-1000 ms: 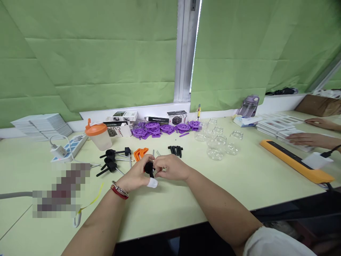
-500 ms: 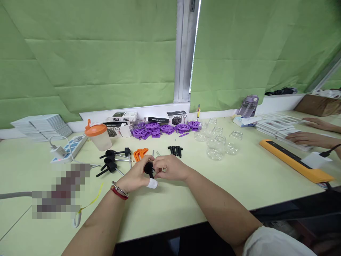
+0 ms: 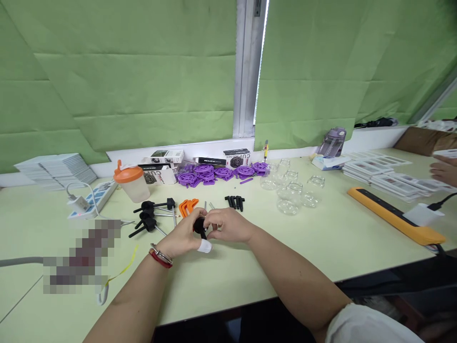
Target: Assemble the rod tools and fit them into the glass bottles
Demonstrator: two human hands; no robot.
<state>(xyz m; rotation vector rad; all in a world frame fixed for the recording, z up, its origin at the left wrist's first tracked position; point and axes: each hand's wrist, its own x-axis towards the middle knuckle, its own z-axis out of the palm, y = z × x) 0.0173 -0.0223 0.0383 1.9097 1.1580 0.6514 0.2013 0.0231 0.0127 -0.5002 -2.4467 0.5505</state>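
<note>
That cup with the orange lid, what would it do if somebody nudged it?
The cup may tip if pushed high up, since its body narrows towards the base. It is probably light, as its translucent walls look like plastic. If knocked over, it could roll, its sides looking round.

CUP HOLDER in print before me

On the white box at the back of the counter, I read CUP, with HOLDER in smaller letters below. The open box to its left shows me a large, slanted CU. The pale lettering on the black-faced box and the marking on the purple bottle are too small for me.
</note>
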